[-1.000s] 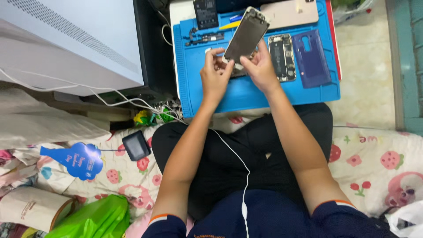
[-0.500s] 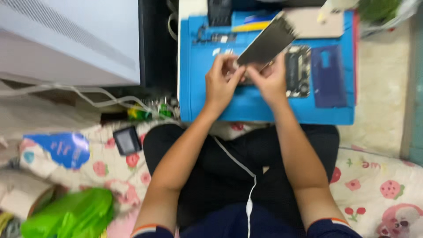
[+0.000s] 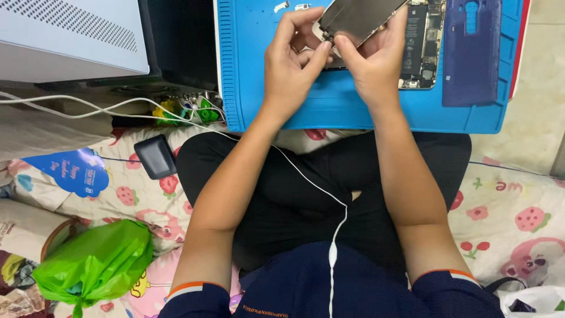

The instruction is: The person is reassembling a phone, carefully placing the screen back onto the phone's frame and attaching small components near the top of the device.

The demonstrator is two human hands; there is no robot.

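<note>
On the blue work mat (image 3: 265, 112), toward its far edge, you hold a detached phone screen panel (image 3: 359, 16) tilted above the surface, both hands meeting at its lower corner. Your left hand (image 3: 291, 68) is partly closed, thumb and forefinger pinching that corner. Your right hand (image 3: 376, 65) curls round the panel's right edge. Just right of it lies the opened phone body (image 3: 419, 53), and a purple back cover (image 3: 472, 53) rests by the mat's right edge.
</note>
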